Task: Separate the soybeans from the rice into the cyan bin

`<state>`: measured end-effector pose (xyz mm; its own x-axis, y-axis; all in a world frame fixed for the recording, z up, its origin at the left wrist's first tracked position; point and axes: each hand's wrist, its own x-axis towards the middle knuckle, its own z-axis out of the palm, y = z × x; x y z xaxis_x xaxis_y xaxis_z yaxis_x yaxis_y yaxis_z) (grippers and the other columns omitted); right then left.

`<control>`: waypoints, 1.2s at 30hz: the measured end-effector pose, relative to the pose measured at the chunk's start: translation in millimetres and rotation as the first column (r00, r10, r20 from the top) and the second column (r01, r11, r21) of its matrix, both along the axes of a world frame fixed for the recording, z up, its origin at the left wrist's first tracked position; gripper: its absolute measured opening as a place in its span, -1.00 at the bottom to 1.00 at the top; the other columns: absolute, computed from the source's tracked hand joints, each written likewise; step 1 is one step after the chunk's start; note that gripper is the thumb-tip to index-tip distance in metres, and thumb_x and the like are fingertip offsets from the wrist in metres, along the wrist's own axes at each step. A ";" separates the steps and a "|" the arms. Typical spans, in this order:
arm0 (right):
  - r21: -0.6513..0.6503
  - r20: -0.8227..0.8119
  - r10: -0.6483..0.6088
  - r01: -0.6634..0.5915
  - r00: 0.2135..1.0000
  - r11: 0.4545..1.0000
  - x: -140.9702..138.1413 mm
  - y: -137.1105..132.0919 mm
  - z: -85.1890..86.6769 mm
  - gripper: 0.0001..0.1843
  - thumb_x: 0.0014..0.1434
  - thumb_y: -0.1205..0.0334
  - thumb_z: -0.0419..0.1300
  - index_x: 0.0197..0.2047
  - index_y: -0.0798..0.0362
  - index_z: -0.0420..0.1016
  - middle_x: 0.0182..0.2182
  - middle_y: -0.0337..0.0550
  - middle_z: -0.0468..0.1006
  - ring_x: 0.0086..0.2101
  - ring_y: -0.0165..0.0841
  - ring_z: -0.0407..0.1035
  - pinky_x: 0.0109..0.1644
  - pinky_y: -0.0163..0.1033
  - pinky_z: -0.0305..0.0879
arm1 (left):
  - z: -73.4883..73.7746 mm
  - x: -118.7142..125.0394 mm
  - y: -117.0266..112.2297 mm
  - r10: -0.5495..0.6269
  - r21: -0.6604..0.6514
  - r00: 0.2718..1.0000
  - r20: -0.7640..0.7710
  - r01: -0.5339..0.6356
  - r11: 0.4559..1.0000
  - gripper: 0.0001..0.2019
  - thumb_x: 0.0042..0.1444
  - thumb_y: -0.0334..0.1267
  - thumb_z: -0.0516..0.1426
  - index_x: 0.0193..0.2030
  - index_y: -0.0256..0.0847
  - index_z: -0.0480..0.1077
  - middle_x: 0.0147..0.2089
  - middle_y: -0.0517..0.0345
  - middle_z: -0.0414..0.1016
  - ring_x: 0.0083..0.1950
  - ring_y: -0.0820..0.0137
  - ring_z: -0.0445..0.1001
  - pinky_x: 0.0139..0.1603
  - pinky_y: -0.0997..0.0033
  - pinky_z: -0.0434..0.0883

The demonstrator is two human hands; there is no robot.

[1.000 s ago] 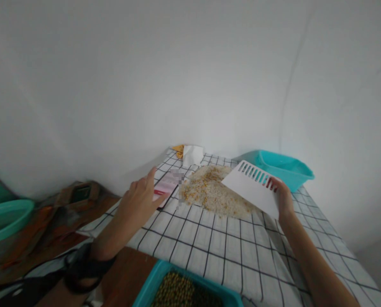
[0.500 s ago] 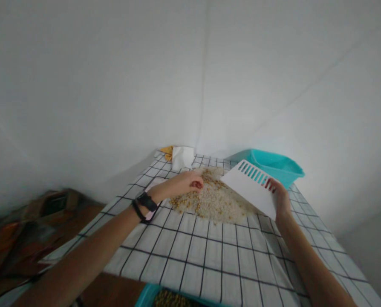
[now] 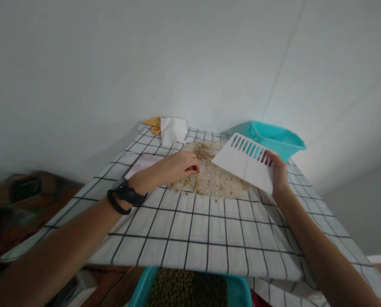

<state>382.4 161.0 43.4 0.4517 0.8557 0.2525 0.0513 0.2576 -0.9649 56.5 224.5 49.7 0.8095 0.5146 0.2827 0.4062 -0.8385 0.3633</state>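
A heap of white rice mixed with yellow grains (image 3: 214, 181) lies on a white table cloth with a black grid (image 3: 209, 221). My left hand (image 3: 177, 166) rests at the heap's left edge, fingers curled and pinched together in the grains; what they hold is hidden. A dark band circles that wrist. My right hand (image 3: 278, 170) grips a white slotted plastic scoop (image 3: 243, 162) by its right edge, tilted over the right side of the heap.
A teal basin (image 3: 270, 138) stands at the far right corner. A white tissue (image 3: 173, 130) and an orange scrap lie by the wall. A pink card (image 3: 144, 162) lies left of the heap. A teal tray of brownish beans (image 3: 187, 292) sits below the near edge.
My left hand came off the pink card, moved right into the heap's left edge and curled its fingers. The scoop stays held over the heap. The view shifted.
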 end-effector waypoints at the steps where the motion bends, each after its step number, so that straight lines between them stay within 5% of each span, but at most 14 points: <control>1: -0.006 -0.009 0.023 -0.023 1.000 1.000 -3.1 -3.0 1.8 -0.60 -0.03 -0.16 0.31 -0.46 -0.06 0.28 -0.56 -0.34 0.33 -0.54 -0.39 0.22 -0.40 -0.23 0.24 | -0.4 -0.1 0.7 -0.007 0.005 1.000 -0.001 0.007 1.000 -0.77 0.27 -0.43 0.09 -0.23 -0.22 0.60 -0.19 0.02 0.61 -0.14 0.27 0.55 -0.06 0.30 0.40; 9: 0.036 0.004 0.301 -0.301 0.953 0.953 -29.1 -25.7 13.4 -0.58 -0.05 -0.10 0.51 -0.50 -0.01 0.45 -0.61 -0.36 0.42 -0.59 -0.46 0.21 -0.49 -0.33 0.12 | -4.6 -2.7 7.1 -0.057 0.010 0.998 0.010 0.057 0.998 -0.76 0.33 -0.36 0.07 -0.16 -0.15 0.60 -0.15 0.05 0.63 -0.08 0.27 0.57 -0.01 0.35 0.41; 14: 0.147 0.165 0.400 -0.423 0.902 0.894 -50.2 -45.6 11.8 -0.72 0.05 -0.14 0.50 -0.35 -0.12 0.73 -0.43 -0.24 0.70 -0.49 -0.36 0.50 -0.41 -0.28 0.42 | -3.6 -1.0 7.9 -0.069 0.031 0.998 -0.001 0.069 0.997 -0.82 0.29 -0.40 0.14 -0.24 -0.17 0.59 -0.23 0.07 0.64 -0.17 0.29 0.55 -0.11 0.36 0.39; 16: 0.114 0.286 0.526 -0.573 0.801 0.811 -62.3 -57.4 10.9 -0.83 0.19 -0.04 0.44 -0.22 -0.19 0.79 -0.27 -0.18 0.78 -0.37 -0.32 0.62 -0.31 -0.26 0.52 | -1.8 -0.5 5.5 -0.048 0.033 0.999 -0.016 0.049 0.998 -0.81 0.28 -0.43 0.13 -0.26 -0.19 0.58 -0.24 0.07 0.63 -0.18 0.30 0.56 -0.10 0.36 0.39; 20: 0.092 0.471 0.735 -0.856 0.488 0.509 -81.5 -75.4 15.1 -0.71 0.30 0.17 0.36 0.08 -0.20 0.73 -0.18 -0.12 0.79 -0.25 -0.28 0.69 -0.17 -0.26 0.61 | 2.9 -0.1 -1.3 -0.006 0.028 0.999 -0.032 0.007 1.000 -0.78 0.28 -0.45 0.09 -0.25 -0.23 0.57 -0.23 0.07 0.62 -0.16 0.31 0.55 -0.09 0.35 0.38; 24: 0.033 0.412 0.772 -0.855 0.484 0.518 -77.4 -75.0 19.3 -0.74 0.30 0.23 0.37 0.03 -0.20 0.75 -0.20 -0.13 0.79 -0.23 -0.29 0.69 -0.16 -0.28 0.59 | 4.4 0.0 -3.3 -0.003 0.012 0.999 -0.038 0.003 1.000 -0.78 0.27 -0.47 0.09 -0.25 -0.24 0.57 -0.23 0.07 0.60 -0.14 0.30 0.53 -0.07 0.34 0.36; 27: 0.024 0.296 0.836 -0.879 0.461 0.476 -67.7 -69.7 16.8 -0.83 0.29 0.15 0.39 -0.07 -0.17 0.78 -0.29 -0.15 0.78 -0.35 -0.33 0.66 -0.28 -0.30 0.56 | 2.4 -0.3 -1.1 -0.004 0.006 1.000 -0.023 0.004 1.000 -0.79 0.27 -0.47 0.10 -0.25 -0.24 0.58 -0.24 0.07 0.59 -0.13 0.28 0.52 -0.06 0.32 0.34; 29: 0.028 0.223 0.828 -0.853 0.514 0.522 -64.2 -67.0 15.2 -0.88 0.25 0.10 0.42 -0.16 -0.16 0.79 -0.36 -0.18 0.76 -0.42 -0.34 0.62 -0.36 -0.31 0.52 | 1.3 -0.6 1.0 -0.003 -0.002 1.000 -0.008 0.003 1.000 -0.81 0.26 -0.46 0.12 -0.26 -0.24 0.58 -0.24 0.07 0.60 -0.13 0.29 0.52 -0.06 0.32 0.34; 33: 0.056 0.079 0.607 -0.611 0.791 0.789 -62.1 -60.7 18.8 -0.79 0.08 -0.02 0.51 -0.38 -0.09 0.72 -0.55 -0.24 0.62 -0.58 -0.39 0.45 -0.54 -0.33 0.33 | 4.0 -1.5 3.5 -0.001 -0.047 1.000 0.027 0.002 0.999 -0.84 0.21 -0.45 0.17 -0.27 -0.22 0.59 -0.26 0.12 0.63 -0.19 0.33 0.54 -0.12 0.38 0.36; 36: 0.090 -0.070 0.365 -0.358 0.928 0.929 -56.7 -51.9 23.7 -0.76 0.01 -0.01 0.49 -0.42 -0.07 0.62 -0.60 -0.30 0.49 -0.62 -0.42 0.33 -0.57 -0.32 0.24 | 10.3 -3.1 0.5 0.004 -0.106 0.999 0.052 0.001 0.994 -0.89 0.21 -0.36 0.20 -0.24 -0.23 0.60 -0.29 0.15 0.66 -0.28 0.37 0.56 -0.24 0.44 0.37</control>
